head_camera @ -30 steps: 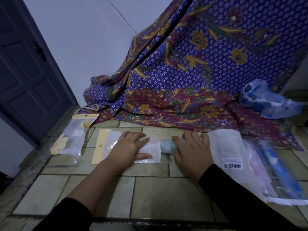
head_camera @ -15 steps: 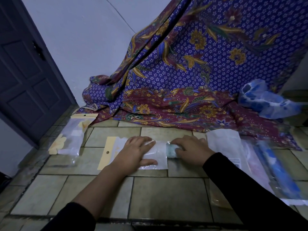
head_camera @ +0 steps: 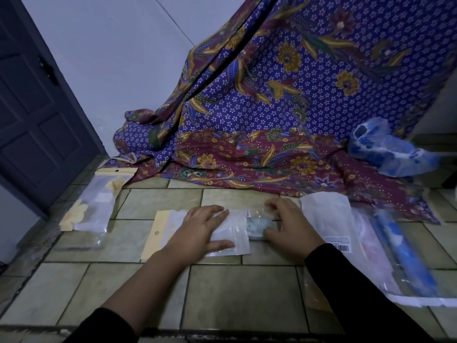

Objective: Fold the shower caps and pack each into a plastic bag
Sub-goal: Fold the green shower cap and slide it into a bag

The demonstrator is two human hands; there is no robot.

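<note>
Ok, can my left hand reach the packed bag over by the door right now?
Probably yes: bare floor tiles lie between the left hand and the packed bag, nothing blocking. But it is pressing down the plastic bag being filled.

A patterned cloth (head_camera: 272,107) drapes onto tiled floor (head_camera: 242,293) near a dark door (head_camera: 32,120).

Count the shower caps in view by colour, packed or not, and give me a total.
Pale green cap: 1
Yellow cap: 1
Pink cap: 1
Blue: 2, loose blue cap and rolled blue cap
Total: 5
</note>
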